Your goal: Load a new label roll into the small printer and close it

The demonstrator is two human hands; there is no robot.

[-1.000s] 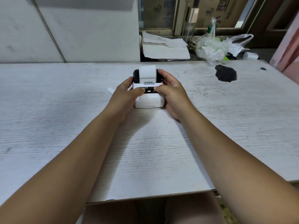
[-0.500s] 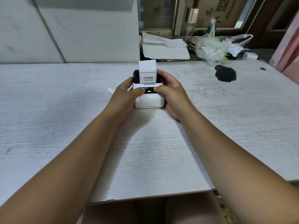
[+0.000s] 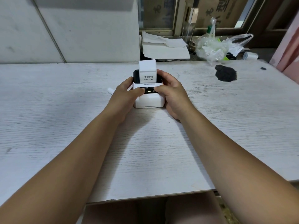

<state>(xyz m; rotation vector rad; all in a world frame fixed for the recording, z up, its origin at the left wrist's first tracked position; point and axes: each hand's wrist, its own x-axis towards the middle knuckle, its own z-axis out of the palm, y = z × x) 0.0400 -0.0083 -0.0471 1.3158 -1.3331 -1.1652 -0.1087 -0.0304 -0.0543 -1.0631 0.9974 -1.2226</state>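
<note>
The printer (image 3: 148,94) stood on the table (image 3: 64,110), the left hand (image 3: 124,96) against its left side, the right hand (image 3: 172,94) against its right. A label strip (image 3: 147,70) projected from its top. Behind lay papers (image 3: 163,47) and plastic bags (image 3: 213,46).

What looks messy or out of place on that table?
A dark, ragged patch mars the white table at the far right, like a stain or burn. A small white object pokes out from behind the left hand. The printer itself looks fine, with its label strip feeding out straight.
</note>
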